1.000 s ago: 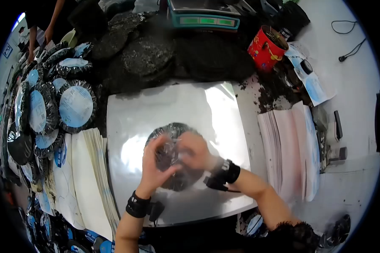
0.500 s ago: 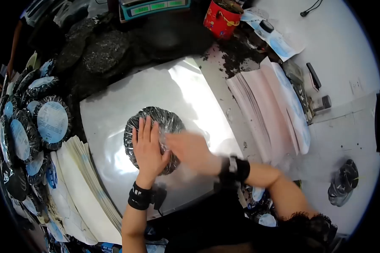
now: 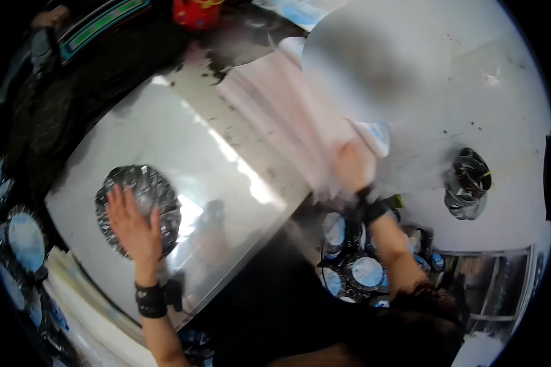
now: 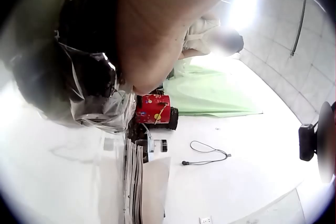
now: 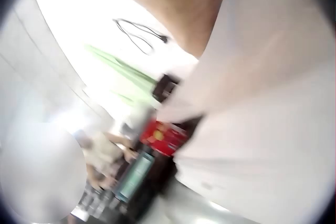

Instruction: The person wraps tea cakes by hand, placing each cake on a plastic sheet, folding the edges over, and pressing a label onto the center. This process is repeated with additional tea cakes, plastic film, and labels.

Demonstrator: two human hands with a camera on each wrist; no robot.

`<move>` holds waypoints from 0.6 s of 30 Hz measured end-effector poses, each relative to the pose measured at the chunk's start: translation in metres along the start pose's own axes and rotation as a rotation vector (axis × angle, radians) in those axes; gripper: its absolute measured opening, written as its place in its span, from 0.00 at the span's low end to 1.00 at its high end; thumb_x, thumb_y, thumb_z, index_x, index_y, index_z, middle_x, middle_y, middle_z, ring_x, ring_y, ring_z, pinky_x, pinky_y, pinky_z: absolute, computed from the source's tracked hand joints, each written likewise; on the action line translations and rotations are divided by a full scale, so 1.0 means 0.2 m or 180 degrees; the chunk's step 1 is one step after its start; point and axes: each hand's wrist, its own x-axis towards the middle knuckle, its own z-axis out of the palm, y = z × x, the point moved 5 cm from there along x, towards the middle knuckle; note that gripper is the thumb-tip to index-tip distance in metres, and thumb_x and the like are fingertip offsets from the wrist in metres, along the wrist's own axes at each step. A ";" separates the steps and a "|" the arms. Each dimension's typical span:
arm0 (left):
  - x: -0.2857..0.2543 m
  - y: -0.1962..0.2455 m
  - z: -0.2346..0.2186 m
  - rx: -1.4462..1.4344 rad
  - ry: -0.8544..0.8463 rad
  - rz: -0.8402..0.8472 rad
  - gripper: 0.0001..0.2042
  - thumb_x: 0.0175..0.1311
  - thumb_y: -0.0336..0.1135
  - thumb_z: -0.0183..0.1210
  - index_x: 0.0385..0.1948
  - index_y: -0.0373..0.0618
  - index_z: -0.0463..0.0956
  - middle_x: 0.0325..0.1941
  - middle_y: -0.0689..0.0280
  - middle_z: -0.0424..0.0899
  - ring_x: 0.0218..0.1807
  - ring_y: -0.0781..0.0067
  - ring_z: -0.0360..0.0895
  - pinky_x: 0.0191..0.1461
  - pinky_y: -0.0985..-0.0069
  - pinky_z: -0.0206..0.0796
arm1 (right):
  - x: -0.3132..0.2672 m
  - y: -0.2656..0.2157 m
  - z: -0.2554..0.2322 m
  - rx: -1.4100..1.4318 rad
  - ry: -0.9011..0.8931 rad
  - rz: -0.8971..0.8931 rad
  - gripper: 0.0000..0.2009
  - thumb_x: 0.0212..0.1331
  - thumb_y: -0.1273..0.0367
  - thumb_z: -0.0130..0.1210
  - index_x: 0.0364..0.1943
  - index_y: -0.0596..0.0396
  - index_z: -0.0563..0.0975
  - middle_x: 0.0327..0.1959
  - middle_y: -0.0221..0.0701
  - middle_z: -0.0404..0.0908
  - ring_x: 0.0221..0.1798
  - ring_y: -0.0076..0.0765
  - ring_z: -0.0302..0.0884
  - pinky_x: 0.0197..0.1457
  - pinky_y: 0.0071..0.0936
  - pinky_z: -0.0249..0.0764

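Observation:
My left hand lies flat with spread fingers on a round bundle wrapped in shiny black plastic, on a glossy pale board. In the left wrist view that hand is close beside the crinkled plastic. My right hand, blurred, is at the near end of a stack of pinkish-white sheets. The right wrist view shows the hand partly covered by a large pale sheet. Whether its fingers grip a sheet is unclear.
A green-lit scale and red can stand at the back. Labelled black packages lie at the left, others below the sheets. A coiled black item lies right. People appear beyond the can.
My right hand has left the black bundle and moved right to the pinkish sheets. My left hand has stayed on the bundle. The head view has swung to the right.

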 end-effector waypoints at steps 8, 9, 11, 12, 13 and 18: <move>0.02 0.03 -0.01 0.0110 -0.0036 0.0014 0.34 0.69 0.46 0.57 0.73 0.37 0.60 0.79 0.49 0.59 0.82 0.46 0.50 0.83 0.51 0.38 | 0.28 0.75 -0.02 0.0957 0.0174 -0.0338 0.23 0.58 0.58 0.68 0.41 0.58 0.67 0.34 0.42 0.71 0.39 0.55 0.71 0.47 0.47 0.70; 0.02 0.03 0.00 0.0103 -0.0039 0.0002 0.34 0.69 0.46 0.57 0.73 0.37 0.60 0.79 0.49 0.59 0.82 0.46 0.50 0.83 0.51 0.38 | 0.35 0.82 0.06 0.1000 -0.0228 -0.0350 0.22 0.59 0.57 0.68 0.41 0.58 0.68 0.33 0.42 0.72 0.38 0.54 0.72 0.46 0.46 0.70; 0.02 0.01 -0.01 0.0114 -0.0071 0.0004 0.34 0.69 0.45 0.57 0.73 0.37 0.60 0.80 0.50 0.59 0.82 0.45 0.50 0.83 0.51 0.38 | 0.42 0.90 0.23 0.1088 -0.1061 -0.0351 0.21 0.61 0.55 0.66 0.42 0.58 0.71 0.31 0.42 0.74 0.35 0.53 0.73 0.43 0.44 0.71; 0.04 0.01 -0.01 0.0139 -0.0045 -0.0012 0.34 0.69 0.45 0.57 0.73 0.37 0.60 0.80 0.50 0.59 0.82 0.45 0.50 0.83 0.51 0.38 | 0.47 0.94 0.25 0.1181 -0.1185 -0.0554 0.20 0.62 0.56 0.65 0.43 0.58 0.72 0.31 0.42 0.75 0.35 0.52 0.74 0.42 0.42 0.72; 0.03 0.01 -0.02 0.0143 -0.0036 -0.0025 0.34 0.69 0.45 0.57 0.73 0.37 0.60 0.80 0.50 0.59 0.82 0.45 0.50 0.83 0.51 0.38 | 0.51 1.00 0.25 0.1250 -0.1323 -0.0750 0.19 0.63 0.56 0.64 0.43 0.59 0.74 0.31 0.42 0.76 0.34 0.50 0.75 0.42 0.41 0.72; 0.02 0.01 -0.01 0.0111 0.0000 0.0055 0.32 0.71 0.45 0.56 0.73 0.38 0.61 0.80 0.52 0.59 0.82 0.47 0.50 0.83 0.50 0.39 | 0.60 1.25 0.31 0.2046 -0.1800 0.0355 0.14 0.67 0.64 0.57 0.49 0.59 0.79 0.36 0.40 0.83 0.38 0.42 0.79 0.44 0.35 0.73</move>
